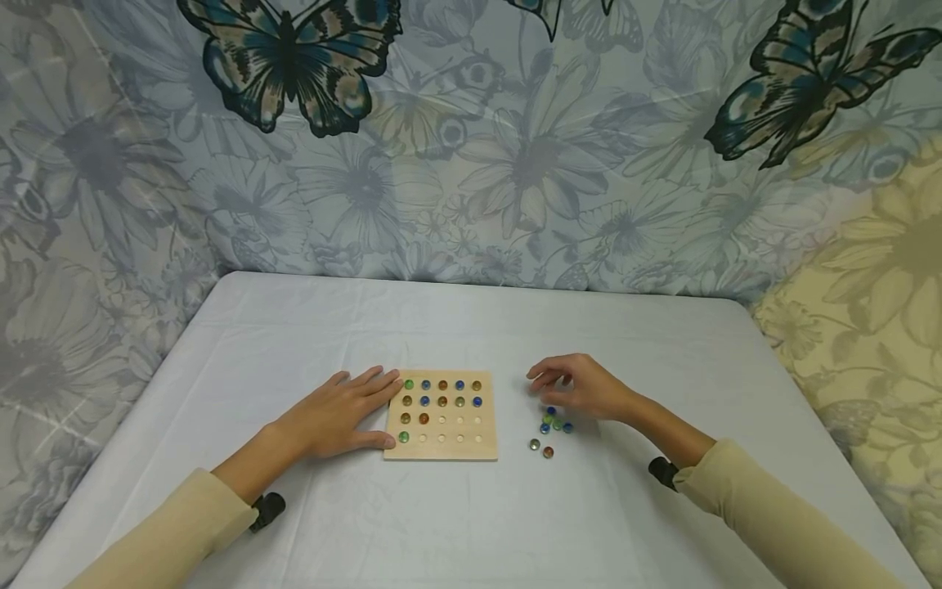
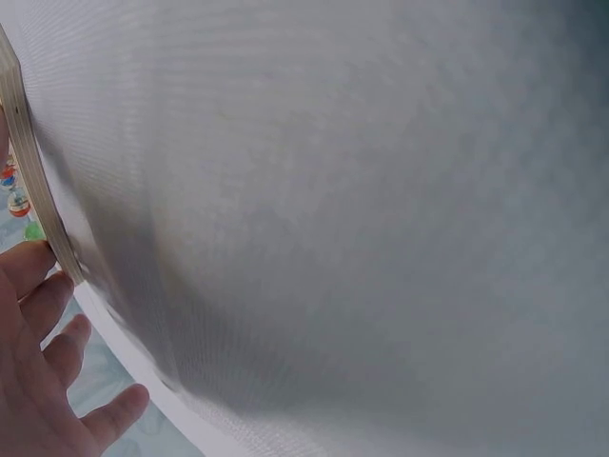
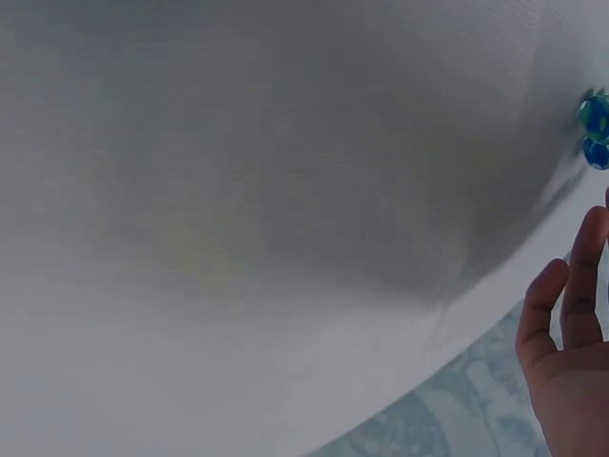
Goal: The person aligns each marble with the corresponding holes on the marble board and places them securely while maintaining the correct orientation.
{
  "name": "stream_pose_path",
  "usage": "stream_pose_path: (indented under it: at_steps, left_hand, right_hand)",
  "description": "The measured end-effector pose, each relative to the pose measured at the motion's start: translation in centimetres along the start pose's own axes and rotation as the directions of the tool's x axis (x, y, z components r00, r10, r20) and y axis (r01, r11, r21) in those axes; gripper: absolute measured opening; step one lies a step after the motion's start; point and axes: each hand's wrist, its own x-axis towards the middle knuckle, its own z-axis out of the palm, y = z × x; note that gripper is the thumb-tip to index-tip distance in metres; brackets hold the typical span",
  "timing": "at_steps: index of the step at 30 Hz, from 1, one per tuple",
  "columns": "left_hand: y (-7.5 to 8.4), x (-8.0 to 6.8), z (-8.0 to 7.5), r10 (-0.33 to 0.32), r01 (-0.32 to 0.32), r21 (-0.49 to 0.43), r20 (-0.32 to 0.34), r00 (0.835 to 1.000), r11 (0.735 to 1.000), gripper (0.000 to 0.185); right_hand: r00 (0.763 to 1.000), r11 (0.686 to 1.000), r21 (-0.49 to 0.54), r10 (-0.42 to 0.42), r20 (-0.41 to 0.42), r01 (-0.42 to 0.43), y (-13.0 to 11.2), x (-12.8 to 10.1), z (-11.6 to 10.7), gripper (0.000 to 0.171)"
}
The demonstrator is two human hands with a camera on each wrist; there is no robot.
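A square wooden board (image 1: 450,439) with rows of small holes lies on the table. Coloured marbles (image 1: 441,393) fill its two far rows, and three more sit lower left. My left hand (image 1: 379,409) lies flat, its straight fingers touching the board's left edge (image 2: 29,162); the left wrist view shows the fingers (image 2: 43,314) beside that edge. My right hand (image 1: 543,381) hovers right of the board, just above several loose marbles (image 1: 553,425). Its fingers are loosely curled and I see nothing held in them. The right wrist view shows relaxed fingers (image 3: 563,314) and two marbles (image 3: 596,129).
The table (image 1: 471,327) carries a pale grey cloth. A flower-and-butterfly patterned fabric (image 1: 471,147) hangs behind it and on both sides. Both forearms wear beige sleeves with a dark wrist mount (image 1: 266,509).
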Motion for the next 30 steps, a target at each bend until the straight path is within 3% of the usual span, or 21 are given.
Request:
stream_pose_path:
  at_steps: [14, 30]
  left_hand:
    - [0.0, -0.1, -0.1, 0.002, -0.002, -0.001, 0.003, 1.0, 1.0, 0.086]
    - [0.0, 0.1, 0.0, 0.001, -0.001, -0.002, 0.011, 1.0, 1.0, 0.086]
  right_hand:
    - [0.999, 0.998, 0.062, 0.017, 0.036, -0.019, 1.9, -2.0, 0.0, 0.027]
    - [0.999, 0.995, 0.098, 0.028, 0.04, -0.031, 2.0, -2.5, 0.2, 0.031]
